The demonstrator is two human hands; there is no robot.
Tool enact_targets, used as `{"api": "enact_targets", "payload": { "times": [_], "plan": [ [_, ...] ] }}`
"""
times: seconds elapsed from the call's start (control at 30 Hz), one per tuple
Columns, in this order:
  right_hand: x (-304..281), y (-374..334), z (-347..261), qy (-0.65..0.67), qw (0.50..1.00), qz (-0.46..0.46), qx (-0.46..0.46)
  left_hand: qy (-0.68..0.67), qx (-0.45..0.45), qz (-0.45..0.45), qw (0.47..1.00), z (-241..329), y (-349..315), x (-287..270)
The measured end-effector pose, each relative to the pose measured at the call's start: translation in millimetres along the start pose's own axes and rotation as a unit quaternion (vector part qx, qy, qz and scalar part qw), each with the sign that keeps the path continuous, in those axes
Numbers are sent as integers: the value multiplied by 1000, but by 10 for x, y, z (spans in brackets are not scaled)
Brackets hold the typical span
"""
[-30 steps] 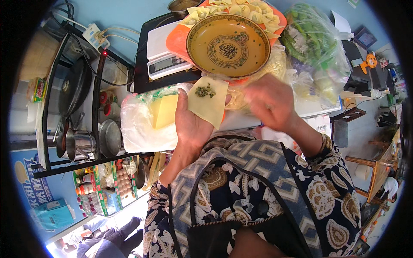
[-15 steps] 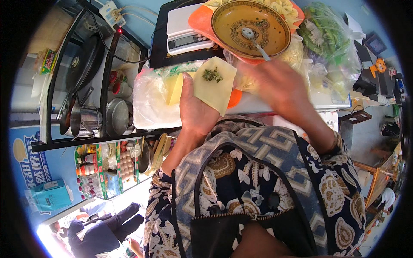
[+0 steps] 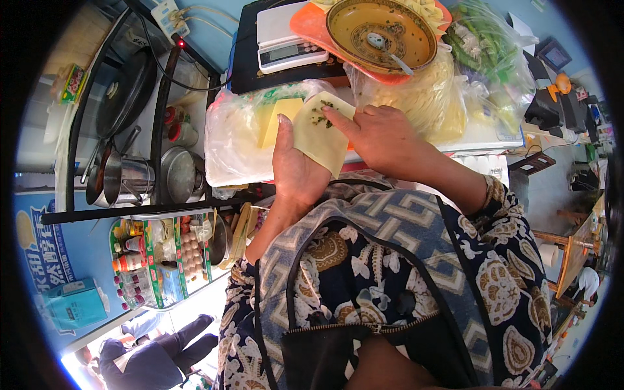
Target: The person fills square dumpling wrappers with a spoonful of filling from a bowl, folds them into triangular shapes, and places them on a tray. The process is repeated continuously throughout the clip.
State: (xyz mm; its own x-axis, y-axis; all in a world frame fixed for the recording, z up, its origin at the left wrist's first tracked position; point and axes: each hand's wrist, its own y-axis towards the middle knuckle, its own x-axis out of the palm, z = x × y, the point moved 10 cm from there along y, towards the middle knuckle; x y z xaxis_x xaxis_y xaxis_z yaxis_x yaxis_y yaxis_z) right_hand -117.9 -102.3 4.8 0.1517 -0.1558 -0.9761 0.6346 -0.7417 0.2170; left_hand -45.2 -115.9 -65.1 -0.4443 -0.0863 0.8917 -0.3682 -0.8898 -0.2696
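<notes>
On my left hand [image 3: 298,170] lies a square, pale yellow dough wrapper [image 3: 323,142], held across the palm and fingers with the thumb up at its left edge. Chopped green filling [image 3: 320,119] sits on its upper part. My right hand [image 3: 388,138] reaches in from the right, its index finger stretched out and touching the filling; the other fingers are curled and hold nothing I can see. Beyond it stands a brown bowl [image 3: 351,49] with traces of filling, and a metal spoon [image 3: 398,62] rests inside. More wrappers [image 3: 278,122] lie in a plastic bag left of my hand.
The bowl stands on an orange tray [image 3: 312,27], with folded dough pieces [image 3: 422,14] behind it. A white kitchen scale [image 3: 292,55] is at its left. Bagged noodles [image 3: 432,97] and bagged greens [image 3: 484,45] crowd the right. A shelf with pots [image 3: 130,179] borders the left.
My right hand has moved left, away from the spoon handle, onto the filling. The filling looks more spread out. The spoon stays in the bowl, and my left hand still holds the wrapper.
</notes>
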Motion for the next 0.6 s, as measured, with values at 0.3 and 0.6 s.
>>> {"api": "enact_targets", "payload": {
  "times": [0.3,0.6],
  "plan": [
    [205,-121,-240,8,1000,-26,5,-30,2,-28,999,154,-107,-169],
    [154,-81,-336,-21,997,9,-70,-41,-29,-28,998,209,-209,-361]
  ]
}}
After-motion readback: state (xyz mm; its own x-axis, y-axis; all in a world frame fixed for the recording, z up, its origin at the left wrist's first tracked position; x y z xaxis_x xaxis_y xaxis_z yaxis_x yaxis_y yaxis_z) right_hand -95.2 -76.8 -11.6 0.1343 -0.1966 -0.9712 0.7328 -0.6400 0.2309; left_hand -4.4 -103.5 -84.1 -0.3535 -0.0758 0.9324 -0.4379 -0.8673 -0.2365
